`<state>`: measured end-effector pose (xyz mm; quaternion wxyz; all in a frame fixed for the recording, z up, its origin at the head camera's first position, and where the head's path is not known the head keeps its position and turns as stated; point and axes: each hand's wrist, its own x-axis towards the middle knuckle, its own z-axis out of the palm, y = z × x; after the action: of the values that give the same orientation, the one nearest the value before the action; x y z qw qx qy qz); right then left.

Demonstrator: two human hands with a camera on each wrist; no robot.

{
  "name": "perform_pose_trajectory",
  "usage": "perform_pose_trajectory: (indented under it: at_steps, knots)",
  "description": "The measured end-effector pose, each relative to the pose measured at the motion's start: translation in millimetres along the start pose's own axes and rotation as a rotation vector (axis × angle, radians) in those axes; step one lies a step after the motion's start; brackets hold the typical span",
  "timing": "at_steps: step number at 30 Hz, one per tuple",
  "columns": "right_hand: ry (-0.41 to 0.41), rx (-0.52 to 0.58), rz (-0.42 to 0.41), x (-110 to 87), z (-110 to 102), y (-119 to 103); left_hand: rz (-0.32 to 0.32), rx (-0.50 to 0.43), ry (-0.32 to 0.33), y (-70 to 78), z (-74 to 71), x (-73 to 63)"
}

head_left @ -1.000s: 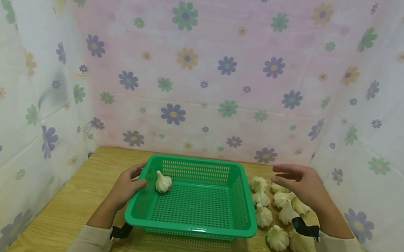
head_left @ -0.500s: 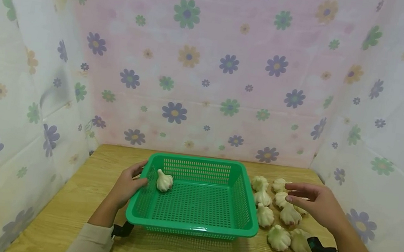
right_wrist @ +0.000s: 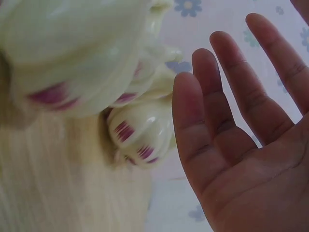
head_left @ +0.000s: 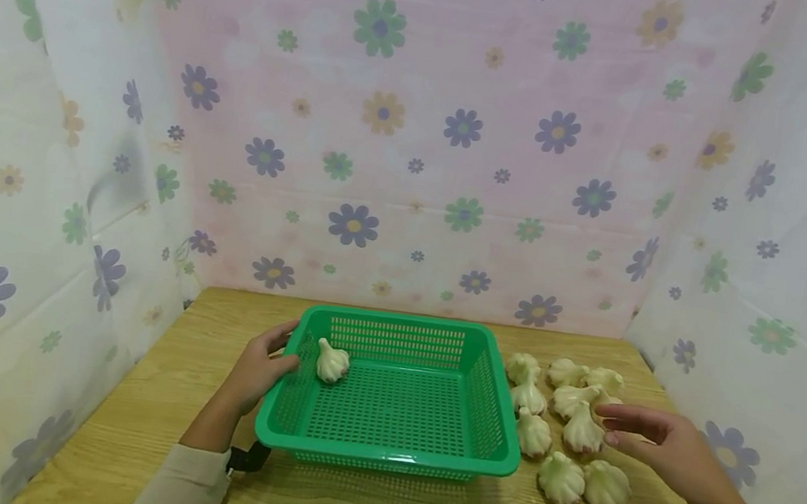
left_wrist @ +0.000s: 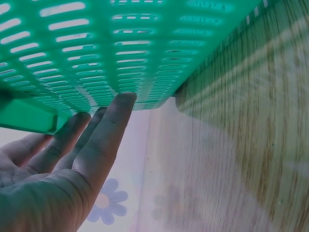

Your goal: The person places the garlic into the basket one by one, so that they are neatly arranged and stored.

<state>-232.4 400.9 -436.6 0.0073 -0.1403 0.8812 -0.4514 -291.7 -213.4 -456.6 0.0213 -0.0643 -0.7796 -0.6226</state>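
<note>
A green plastic basket (head_left: 386, 455) with slotted walls stands on the table, one garlic bulb (head_left: 333, 363) lying inside near its left wall. My left hand (head_left: 258, 373) holds the basket's left side, thumb over the rim and fingers against the outer wall. In the left wrist view, the fingertips (left_wrist: 126, 99) reach up to the slotted wall (left_wrist: 130, 53). At the right, my right hand (head_left: 673, 453) is beside a group of garlic bulbs, nearest to one bulb (head_left: 584, 431), with nothing in its grasp. The right wrist view shows its fingers (right_wrist: 188, 104) spread beside purple-marked bulbs (right_wrist: 140, 130).
More garlic bulbs lie to the basket's right, including a front pair (head_left: 561, 479) and one bulb (head_left: 533, 434) close against the basket. The wooden table (head_left: 150, 406) is bordered by flower-patterned cloth (head_left: 413, 177) at the back and sides.
My right hand has moved toward the front right, from above the back bulbs to beside the group, uncovering bulbs behind it. My left hand and the basket have stayed put.
</note>
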Motion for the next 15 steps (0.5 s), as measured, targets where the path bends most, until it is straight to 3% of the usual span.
perform_pose_trajectory:
  at_steps: [8,15]
  knots:
    - [-0.012,0.021,0.015,-10.6,-2.5,26.4,0.007,0.002,0.004,1.2,1.3,0.5]
    - [-0.081,0.197,0.051,-13.8,-4.6,39.8,0.010,0.001,0.006,-0.1,0.5,-0.3]
